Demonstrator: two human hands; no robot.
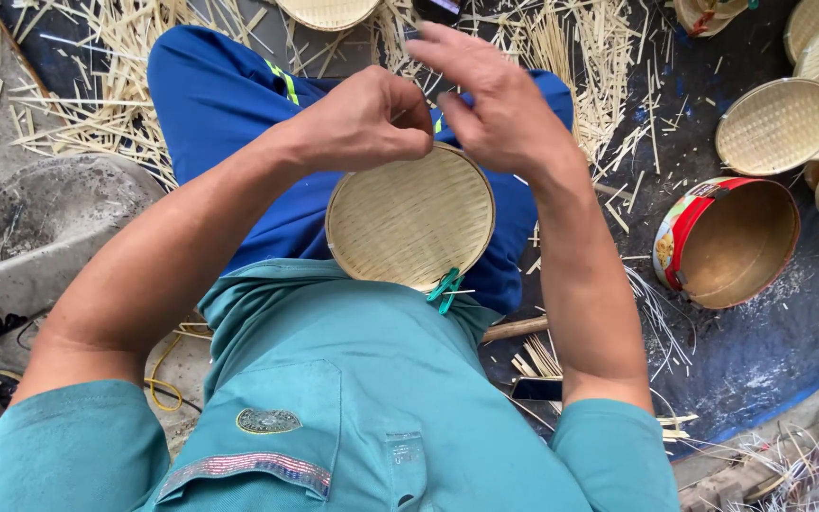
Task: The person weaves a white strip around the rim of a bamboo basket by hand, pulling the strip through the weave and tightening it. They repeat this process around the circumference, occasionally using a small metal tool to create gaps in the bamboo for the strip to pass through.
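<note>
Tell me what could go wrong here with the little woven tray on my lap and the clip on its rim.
The round woven tray rests loosely on the lap while both hands, left hand and right hand, work at its far rim, so it could slip off. The green clip grips only the near edge and might pop loose. Sharp bamboo slivers scattered around could prick skin.

Round tin (727, 242), stacked woven trays (777, 125)
</note>
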